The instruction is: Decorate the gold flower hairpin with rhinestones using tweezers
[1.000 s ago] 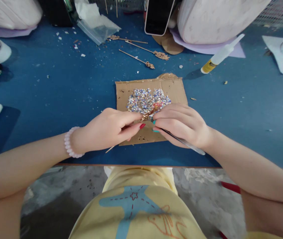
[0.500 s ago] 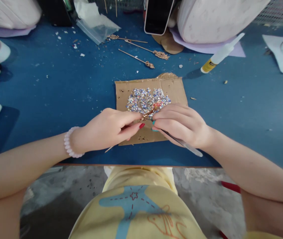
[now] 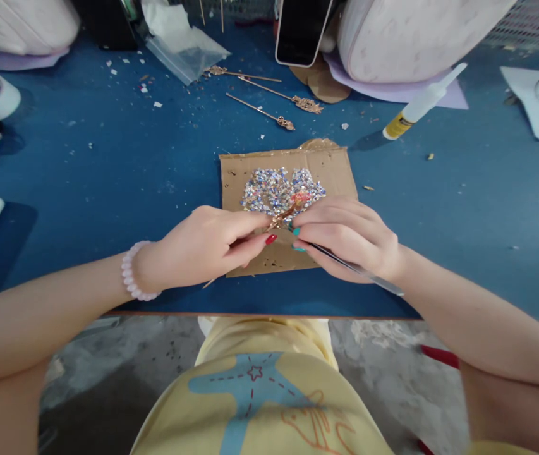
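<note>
Between the fingers of my left hand point(image 3: 212, 243) is a gold-coloured hairpin point(image 3: 279, 219), its ornate end pointing right and its thin stem showing below the hand. A pink-red ornament point(image 3: 300, 199) shows at the far end of the hairpin. My right hand point(image 3: 357, 237) is closed around slim metal tweezers point(image 3: 345, 260), whose tips meet the hairpin and are partly hidden by fingers. Under both hands lies a cardboard piece point(image 3: 338, 170) with a heap of small blue, white and clear rhinestones point(image 3: 266, 186) on it.
Behind the cardboard lie several gold hairpins point(image 3: 262, 112). A glue bottle point(image 3: 409, 114) lies at the right, near a phone point(image 3: 301, 31) and a pale bag point(image 3: 406, 38). A plastic bag point(image 3: 184, 50) is at the back, a tape roll point(image 3: 6, 95) at the left.
The tweezers have tilted flatter in my right hand, with their rear end moving right. My right fingers have shifted slightly. My left hand stays nearly still on the hairpin.
</note>
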Available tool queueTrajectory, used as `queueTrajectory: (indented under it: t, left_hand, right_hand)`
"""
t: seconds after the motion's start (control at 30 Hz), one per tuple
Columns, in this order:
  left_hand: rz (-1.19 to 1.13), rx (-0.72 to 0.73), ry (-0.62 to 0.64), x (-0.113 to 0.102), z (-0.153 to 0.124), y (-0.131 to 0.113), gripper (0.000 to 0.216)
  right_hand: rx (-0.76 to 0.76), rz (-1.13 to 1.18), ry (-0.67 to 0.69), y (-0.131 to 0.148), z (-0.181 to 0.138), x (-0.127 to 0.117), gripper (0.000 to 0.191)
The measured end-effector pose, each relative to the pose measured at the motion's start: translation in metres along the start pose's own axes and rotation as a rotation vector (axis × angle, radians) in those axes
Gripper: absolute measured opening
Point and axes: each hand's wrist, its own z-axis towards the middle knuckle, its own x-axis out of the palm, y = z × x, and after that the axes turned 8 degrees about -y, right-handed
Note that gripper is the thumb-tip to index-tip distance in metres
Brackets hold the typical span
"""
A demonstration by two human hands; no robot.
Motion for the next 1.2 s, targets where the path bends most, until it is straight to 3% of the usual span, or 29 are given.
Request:
queueTrajectory:
  t: [0.33, 0.67, 1.2]
  left_hand:
    - [0.019, 0.025, -0.02, 0.0009, -0.0007, 0.0005, 0.024]
    - [0.011, 0.003, -0.002, 0.0005, -0.0003, 0.0003, 0.027]
    - [-0.01, -0.003, -0.003, 0.0004, -0.0009, 0.0006, 0.021]
  right_hand:
    - [0.008, -0.036, 0.016, 0.0022, 0.0016, 0.0014, 0.011]
    - [0.065, 0.11, -0.007, 0.0024, 0.0008, 0.0021, 0.005]
    - [0.032, 0.01, 0.02, 0.0016, -0.0003, 0.0002, 0.011]
